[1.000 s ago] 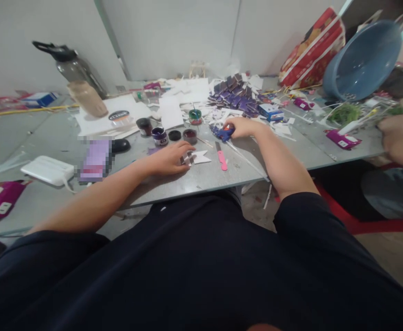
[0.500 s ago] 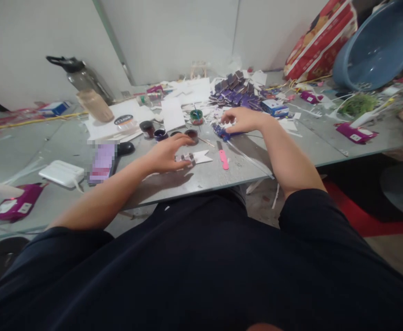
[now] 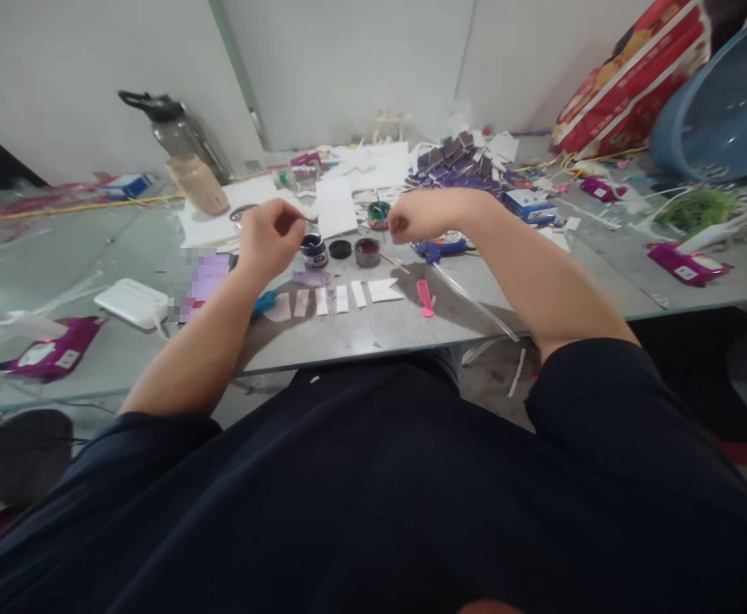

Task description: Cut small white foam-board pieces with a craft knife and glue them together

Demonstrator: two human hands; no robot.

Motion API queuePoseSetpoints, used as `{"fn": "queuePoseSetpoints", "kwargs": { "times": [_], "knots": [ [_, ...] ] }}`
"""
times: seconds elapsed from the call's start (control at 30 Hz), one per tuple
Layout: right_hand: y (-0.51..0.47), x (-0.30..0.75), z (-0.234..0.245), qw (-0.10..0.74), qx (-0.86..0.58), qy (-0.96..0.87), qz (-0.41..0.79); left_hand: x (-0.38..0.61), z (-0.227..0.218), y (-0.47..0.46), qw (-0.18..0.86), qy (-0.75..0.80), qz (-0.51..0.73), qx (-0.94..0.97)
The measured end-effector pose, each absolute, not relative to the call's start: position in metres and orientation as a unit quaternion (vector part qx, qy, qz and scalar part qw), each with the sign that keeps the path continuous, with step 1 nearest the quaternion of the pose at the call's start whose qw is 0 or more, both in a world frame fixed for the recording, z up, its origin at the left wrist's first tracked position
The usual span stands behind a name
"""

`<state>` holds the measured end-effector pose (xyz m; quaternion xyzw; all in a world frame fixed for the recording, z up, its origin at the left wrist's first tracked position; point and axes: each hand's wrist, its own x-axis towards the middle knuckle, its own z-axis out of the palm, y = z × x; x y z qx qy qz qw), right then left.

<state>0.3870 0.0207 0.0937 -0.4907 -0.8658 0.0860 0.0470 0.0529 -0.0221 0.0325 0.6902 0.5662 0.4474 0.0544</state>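
My left hand [image 3: 272, 237] is raised over the table beside an open jar of dark paint [image 3: 314, 251], its fingers curled into a pinch; anything between them is too small to make out. My right hand [image 3: 423, 215] is closed, just right of a green-rimmed paint pot [image 3: 379, 215] with a thin blue stick standing in it. Its fingertips are hidden. Beneath the hands, several small pale strips [image 3: 321, 300] lie in a row, with a notched white piece [image 3: 385, 291] at the right end. Beside that piece is a pink-handled folding knife [image 3: 425, 298]. A blue glue gun [image 3: 442, 247] lies below my right wrist.
A dark jar lid [image 3: 340, 249] and a brownish pot [image 3: 367, 251] stand mid-table. Behind is a heap of purple pieces [image 3: 456, 166]. A water bottle [image 3: 188, 149], phone [image 3: 207, 281] and white power bank [image 3: 131, 303] are left; a blue basin [image 3: 686, 119] is right.
My left hand has lifted off the pale strips, moving up and left, and its fingers have closed. My right hand has moved from above the glue gun towards the green-rimmed pot and curled shut.
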Motion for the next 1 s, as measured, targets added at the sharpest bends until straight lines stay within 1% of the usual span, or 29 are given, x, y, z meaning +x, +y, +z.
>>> {"fn": "queuePoseSetpoints", "kwargs": {
  "times": [0.03,0.07,0.1,0.17,0.2,0.23,0.27,0.37,0.47,0.6,0.83,0.9,1.0],
  "knots": [
    [0.026,0.381,0.099,0.044,-0.492,-0.865,0.088,0.049,0.030,-0.021,0.064,0.574,0.442,0.686],
    [0.031,0.373,0.104,0.069,-0.495,-0.862,0.088,0.046,0.030,-0.021,0.072,0.578,0.436,0.686],
    [0.034,0.365,0.107,0.108,-0.495,-0.858,0.087,0.042,0.030,-0.020,0.076,0.580,0.431,0.687],
    [0.036,0.345,0.104,0.221,-0.500,-0.835,0.062,0.033,0.033,-0.019,0.070,0.583,0.418,0.693],
    [0.036,0.335,0.099,0.265,-0.506,-0.819,0.046,0.029,0.036,-0.018,0.064,0.586,0.410,0.696],
    [0.035,0.326,0.092,0.292,-0.518,-0.803,0.028,0.026,0.039,-0.018,0.056,0.589,0.402,0.699],
    [0.034,0.319,0.083,0.301,-0.531,-0.792,0.018,0.022,0.043,-0.018,0.050,0.594,0.394,0.700],
    [0.032,0.313,0.055,0.290,-0.538,-0.791,0.025,0.014,0.056,-0.025,0.051,0.610,0.356,0.706],
    [0.036,0.330,0.036,0.266,-0.530,-0.804,0.048,0.010,0.067,-0.037,0.080,0.590,0.280,0.753],
    [0.041,0.357,0.026,0.228,-0.520,-0.821,0.066,0.011,0.070,-0.045,0.111,0.548,0.198,0.805],
    [0.028,0.340,0.019,0.214,-0.501,-0.837,0.048,0.032,0.064,-0.052,0.097,0.530,0.086,0.838],
    [0.021,0.330,0.018,0.214,-0.493,-0.843,0.039,0.040,0.064,-0.056,0.093,0.533,0.079,0.837],
    [0.019,0.322,0.014,0.218,-0.484,-0.847,0.021,0.049,0.060,-0.058,0.059,0.572,0.118,0.810]
  ]
}}
